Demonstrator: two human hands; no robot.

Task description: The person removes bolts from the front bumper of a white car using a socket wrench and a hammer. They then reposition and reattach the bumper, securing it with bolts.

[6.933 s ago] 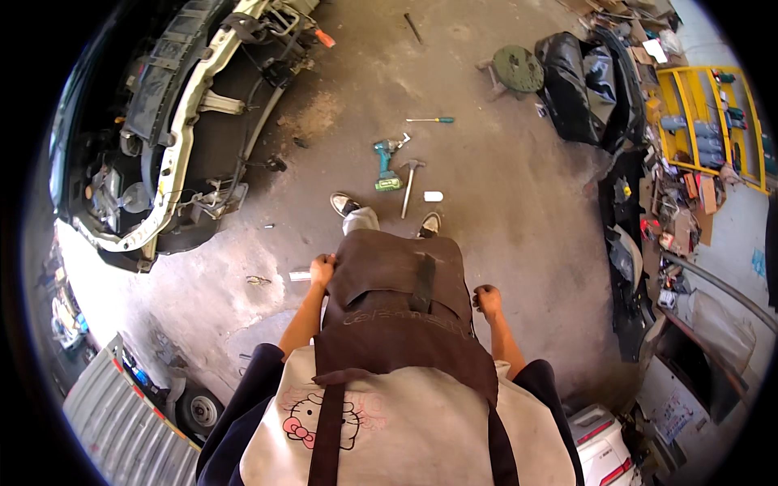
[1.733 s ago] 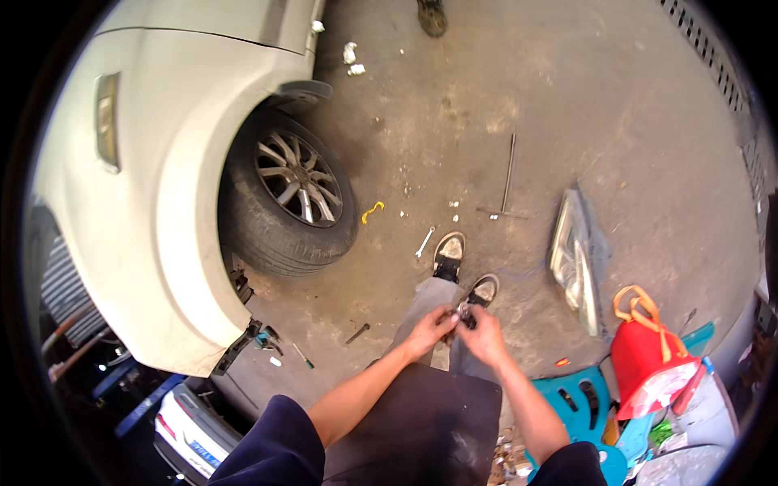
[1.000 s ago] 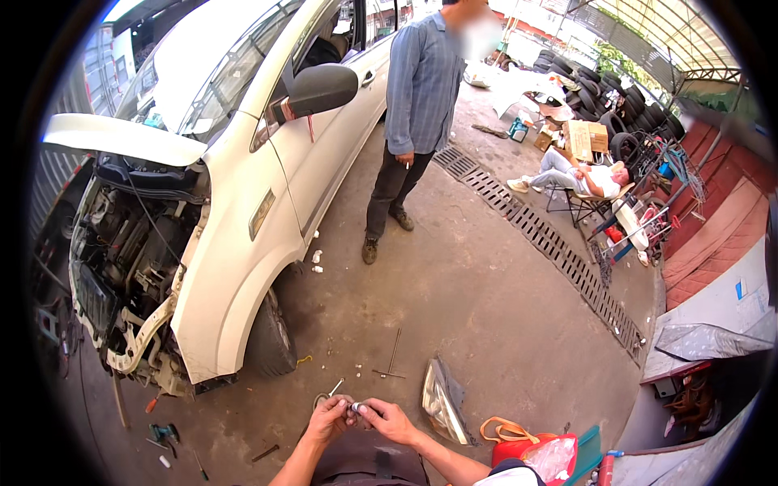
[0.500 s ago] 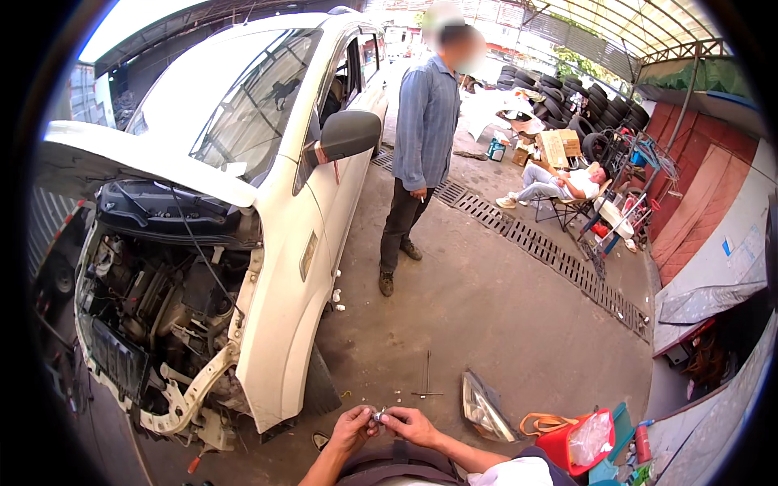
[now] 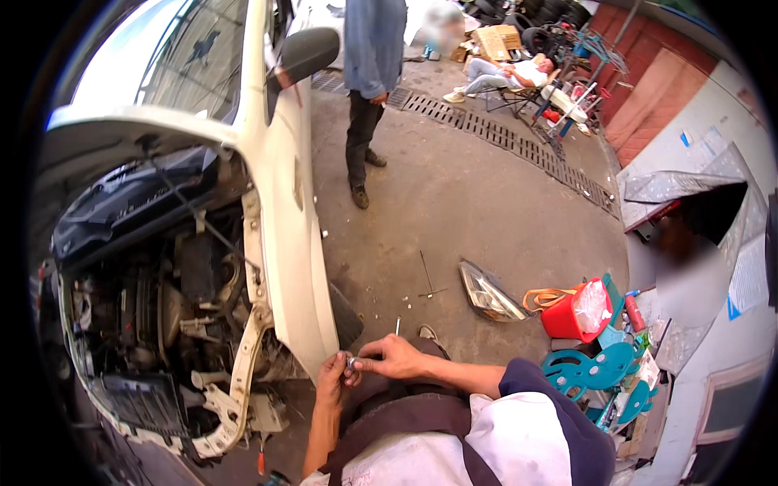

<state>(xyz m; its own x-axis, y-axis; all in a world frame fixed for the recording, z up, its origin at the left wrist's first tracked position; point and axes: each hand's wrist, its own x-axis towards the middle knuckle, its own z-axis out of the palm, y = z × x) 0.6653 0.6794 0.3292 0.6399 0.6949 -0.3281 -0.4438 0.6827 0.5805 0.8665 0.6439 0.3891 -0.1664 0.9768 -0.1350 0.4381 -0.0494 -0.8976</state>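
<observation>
In front of my waist, both hands meet at a small silvery metal part (image 5: 350,363), too small to name. My left hand (image 5: 331,377) pinches it from the left, fingers curled. From the other side, the thumb and fingers of my right hand (image 5: 392,357) close on it too. A thin pale rod (image 5: 398,326) shows just beyond the right hand; whether it lies on the ground or is held, I cannot tell. To my left stands a white car (image 5: 285,267) with its hood raised and front end stripped, the engine bay (image 5: 162,300) exposed.
A headlight unit (image 5: 489,292) and a cross-shaped wrench (image 5: 428,279) lie on the concrete. At right are a red bucket (image 5: 567,317) and teal plastic pieces (image 5: 592,366). A person (image 5: 373,73) stands beside the car; another (image 5: 519,74) reclines on a chair beyond the drain grate (image 5: 486,130).
My view has tilted down and turned right. Both hands still hold the small metal part together, now nearer the car's front corner in the picture. The standing person keeps their place.
</observation>
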